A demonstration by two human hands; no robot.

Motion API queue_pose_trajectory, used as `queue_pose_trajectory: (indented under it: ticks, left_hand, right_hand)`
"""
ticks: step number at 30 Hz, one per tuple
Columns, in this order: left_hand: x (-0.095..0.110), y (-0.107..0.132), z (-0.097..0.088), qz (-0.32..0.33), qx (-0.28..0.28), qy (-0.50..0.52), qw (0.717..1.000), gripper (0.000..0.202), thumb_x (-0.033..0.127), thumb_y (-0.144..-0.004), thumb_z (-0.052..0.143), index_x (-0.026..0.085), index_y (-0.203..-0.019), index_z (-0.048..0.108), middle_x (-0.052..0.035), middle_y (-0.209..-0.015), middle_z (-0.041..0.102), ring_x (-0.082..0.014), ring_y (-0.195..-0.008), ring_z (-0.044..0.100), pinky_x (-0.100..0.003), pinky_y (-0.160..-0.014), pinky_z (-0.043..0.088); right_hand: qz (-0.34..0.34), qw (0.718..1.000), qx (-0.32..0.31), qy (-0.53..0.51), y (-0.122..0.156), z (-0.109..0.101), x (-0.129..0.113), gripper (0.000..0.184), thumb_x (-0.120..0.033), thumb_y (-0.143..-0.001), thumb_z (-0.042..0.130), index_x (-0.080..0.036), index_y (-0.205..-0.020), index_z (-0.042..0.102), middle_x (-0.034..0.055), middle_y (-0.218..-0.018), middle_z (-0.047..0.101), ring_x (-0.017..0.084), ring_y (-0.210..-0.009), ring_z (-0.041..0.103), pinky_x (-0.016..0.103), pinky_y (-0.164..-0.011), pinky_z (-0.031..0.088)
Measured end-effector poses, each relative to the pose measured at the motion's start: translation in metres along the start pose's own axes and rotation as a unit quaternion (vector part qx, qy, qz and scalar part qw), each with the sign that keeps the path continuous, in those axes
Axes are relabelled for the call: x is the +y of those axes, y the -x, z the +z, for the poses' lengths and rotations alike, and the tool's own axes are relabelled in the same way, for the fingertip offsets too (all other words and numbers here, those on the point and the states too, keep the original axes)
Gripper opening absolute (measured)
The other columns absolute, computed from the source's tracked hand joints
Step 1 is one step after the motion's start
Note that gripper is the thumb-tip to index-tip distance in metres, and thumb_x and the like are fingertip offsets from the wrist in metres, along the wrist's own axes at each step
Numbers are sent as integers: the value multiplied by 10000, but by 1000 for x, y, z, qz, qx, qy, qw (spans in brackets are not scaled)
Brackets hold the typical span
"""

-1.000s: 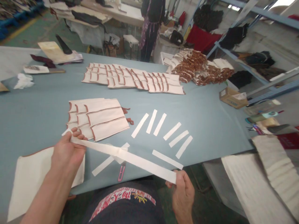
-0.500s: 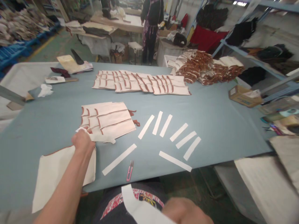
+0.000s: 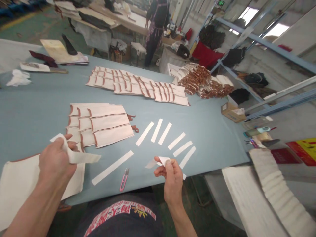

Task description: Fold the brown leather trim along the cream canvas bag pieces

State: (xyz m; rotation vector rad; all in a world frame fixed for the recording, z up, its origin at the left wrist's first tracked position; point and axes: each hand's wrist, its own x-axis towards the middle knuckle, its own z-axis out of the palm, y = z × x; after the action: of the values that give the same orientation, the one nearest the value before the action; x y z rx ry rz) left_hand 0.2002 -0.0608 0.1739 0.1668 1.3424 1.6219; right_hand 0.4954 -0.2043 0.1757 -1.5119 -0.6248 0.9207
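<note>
My left hand point(image 3: 58, 159) is closed on a white strip point(image 3: 85, 158), whose loose end points right. Below that hand lies a plain cream fabric piece point(image 3: 19, 177) with a brown edge. Just beyond it are overlapping cream fabric pieces point(image 3: 111, 122) with brown trim and ties. Over the table's front edge, my right hand point(image 3: 172, 181) pinches another white strip point(image 3: 164, 160) between thumb and fingers; it looks folded or curled. Between the hands lie a long white strip point(image 3: 112, 168) and pink thread snips point(image 3: 124, 180). Several shorter white strips point(image 3: 176, 141) fan out beyond my right hand.
A row of trimmed cream pieces point(image 3: 137, 84) lies across the blue-grey table point(image 3: 209, 131). Behind it is a heaped pile point(image 3: 197, 79) of similar pieces. A cardboard box point(image 3: 232, 112) stands at the right edge. Someone in an apron point(image 3: 156, 26) stands beyond the table.
My right hand has risen from near my lap to above the table's front edge, with a white strip in it. My left hand still grips its strip. The view has turned right.
</note>
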Motion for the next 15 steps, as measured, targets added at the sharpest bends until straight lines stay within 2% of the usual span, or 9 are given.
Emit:
queue_pose_trajectory:
  ticks: [3, 5, 9, 13, 15]
  left_hand:
    - [16, 22, 13, -6, 47, -20, 999, 280, 43, -1088, 526, 133, -859, 661, 81, -618, 536, -61, -442, 472, -138, -390, 386]
    - [26, 34, 19, -11, 51, -30, 998, 360, -51, -1038, 424, 137, -831, 652, 70, -567, 518, -70, -439, 463, -125, -396, 377]
    - [39, 50, 24, -17, 31, -54, 998, 352, -17, -1017, 424, 157, -811, 650, 64, -502, 482, -97, -420, 398, -135, -389, 363]
    - [41, 53, 19, -16, 3, -67, 998, 313, -1, -998, 447, 158, -828, 657, 59, -525, 495, -107, -444, 400, -142, -425, 400]
    - [40, 52, 15, -15, -9, -71, 997, 285, -1, -977, 466, 156, -841, 662, 57, -542, 503, -110, -450, 400, -148, -432, 407]
  right_hand:
    - [2, 1000, 15, -22, -19, 1, 17, 391, -544, -965, 685, -157, -962, 739, 142, -1081, 863, 147, -613, 700, 270, -577, 582]
    - [0, 999, 16, -31, -30, 3, 26, 378, -525, -957, 667, -156, -982, 745, 150, -1133, 858, 141, -619, 706, 261, -572, 586]
    - [-1, 999, 6, -47, -47, 6, 39, 375, -509, -933, 652, -153, -1011, 744, 156, -1163, 851, 141, -628, 714, 252, -556, 588]
    - [-2, 999, -6, -44, -55, 5, 53, 346, -512, -938, 630, -174, -943, 702, 156, -1245, 828, 153, -680, 736, 267, -580, 602]
    - [0, 999, -10, -33, -53, 1, 64, 342, -518, -948, 616, -185, -902, 672, 148, -1217, 830, 162, -693, 739, 281, -602, 607]
